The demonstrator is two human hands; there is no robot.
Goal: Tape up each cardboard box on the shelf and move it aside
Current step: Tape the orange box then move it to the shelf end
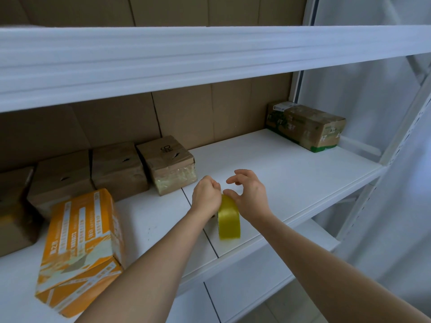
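While left hand (206,197) grips yellow tape roll (229,217), right hand (248,194) touches it, fingers loosely spread

I see soft, even daylight and faint shadows; the upper shelf edge (210,54) is blurred, straight lines bow at my frame's edges, and the tape roll (229,217) smears slightly.
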